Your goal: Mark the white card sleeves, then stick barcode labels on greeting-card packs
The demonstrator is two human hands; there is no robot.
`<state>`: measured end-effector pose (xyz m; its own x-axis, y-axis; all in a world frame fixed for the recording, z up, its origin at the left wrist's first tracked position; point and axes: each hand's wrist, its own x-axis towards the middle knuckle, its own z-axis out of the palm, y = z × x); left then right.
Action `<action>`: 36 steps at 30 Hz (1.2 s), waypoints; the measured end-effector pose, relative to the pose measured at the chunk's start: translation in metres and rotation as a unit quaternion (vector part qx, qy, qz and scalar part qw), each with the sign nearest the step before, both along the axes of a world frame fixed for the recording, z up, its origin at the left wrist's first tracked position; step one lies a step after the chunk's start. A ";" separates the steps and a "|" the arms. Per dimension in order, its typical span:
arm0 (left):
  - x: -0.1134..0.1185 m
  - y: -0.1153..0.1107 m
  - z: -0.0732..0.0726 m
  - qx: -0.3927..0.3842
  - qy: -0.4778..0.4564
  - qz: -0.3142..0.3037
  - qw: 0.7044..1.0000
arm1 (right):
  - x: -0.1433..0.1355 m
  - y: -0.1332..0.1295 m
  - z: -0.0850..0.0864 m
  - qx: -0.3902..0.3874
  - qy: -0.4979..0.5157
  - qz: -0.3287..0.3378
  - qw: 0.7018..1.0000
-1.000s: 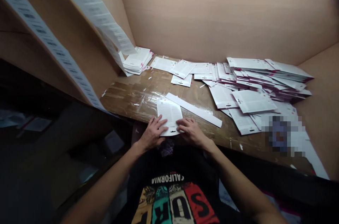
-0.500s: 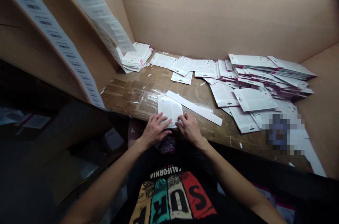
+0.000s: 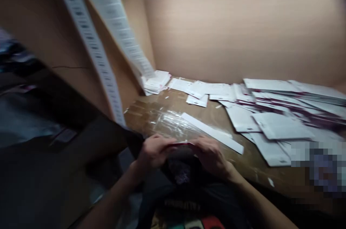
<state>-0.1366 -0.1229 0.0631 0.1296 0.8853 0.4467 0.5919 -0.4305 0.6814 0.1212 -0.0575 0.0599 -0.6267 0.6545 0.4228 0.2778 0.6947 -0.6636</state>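
Left hand [image 3: 155,150] and right hand [image 3: 211,152] pinched opposite ends of one packet [image 3: 182,144], edge-on by the bench [image 3: 177,103]'s near edge. Step, apparently: two-handed handling of a single packet; next move seemingly called for even grips. Contents hidden; likewise in the piled packets [image 3: 282,126].

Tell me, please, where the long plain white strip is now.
In the head view, the long plain white strip lies diagonally on the brown tabletop, beyond the right hand and left of the loose white packets.
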 end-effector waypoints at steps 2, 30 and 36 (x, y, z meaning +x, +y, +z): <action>0.003 0.007 0.003 -0.107 -0.153 0.028 0.982 | -0.001 0.003 0.010 -0.062 0.038 -0.026 0.997; -0.026 0.140 -0.131 -0.113 -0.348 0.240 0.899 | 0.000 0.335 -0.060 0.086 -0.533 -0.079 0.838; -0.025 0.138 -0.130 -0.103 -0.350 0.242 0.899 | -0.024 0.340 -0.055 0.115 -0.542 -0.064 0.830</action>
<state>-0.1618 0.0150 -0.0665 -0.5415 0.8360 0.0892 0.0716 -0.0599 0.9956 0.0973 0.2825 0.0053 -0.6522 0.7253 -0.2205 0.7063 0.6870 0.1708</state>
